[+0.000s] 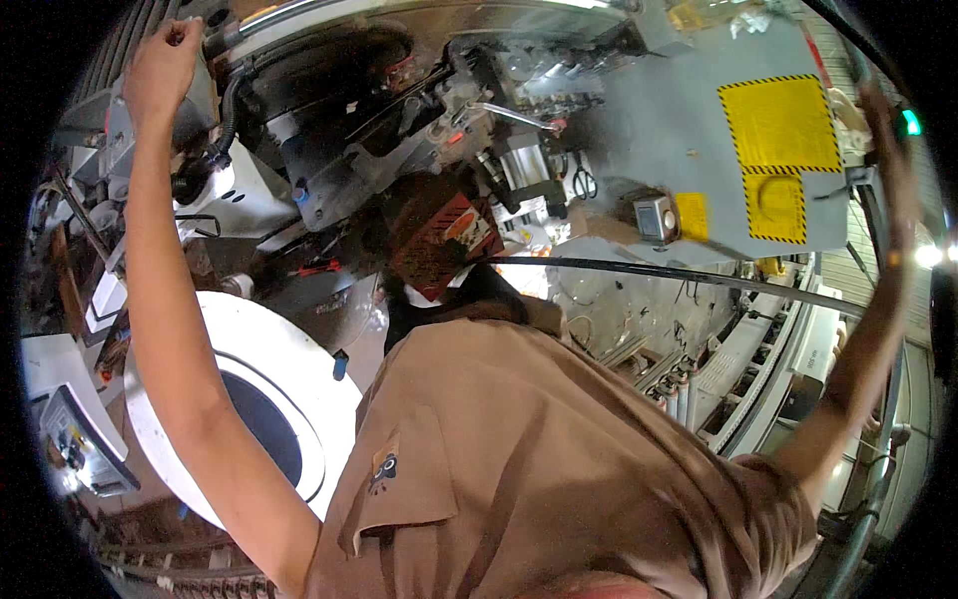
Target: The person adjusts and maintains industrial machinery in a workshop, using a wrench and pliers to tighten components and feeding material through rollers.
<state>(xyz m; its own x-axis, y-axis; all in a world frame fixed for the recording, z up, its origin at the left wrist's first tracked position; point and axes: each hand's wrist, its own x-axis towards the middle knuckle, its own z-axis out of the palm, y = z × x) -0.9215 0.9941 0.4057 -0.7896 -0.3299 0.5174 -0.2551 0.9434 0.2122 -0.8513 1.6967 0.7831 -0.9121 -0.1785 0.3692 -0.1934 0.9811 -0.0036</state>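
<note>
My left arm stretches up the left side, and my left hand (163, 80) is closed with its fingers curled beside the end of a metal bar (259, 24). What lies inside its fingers, if anything, I cannot make out. On the far right my right hand (886, 135) is raised, smeared and dim, beside the edge of a grey machine panel (639, 125) with yellow warning labels (780, 122). Its fingers cannot be told apart. A long wrench (514, 117) and dark-handled scissors (585, 182) lie in the middle among machine parts.
A red printed box (439, 240) is just in front of my body. A thin black bar (689, 276) crosses toward the right. A large white round part with a dark centre (185, 349) is under my left arm. A small metal-framed box (654, 218) sits by the panel.
</note>
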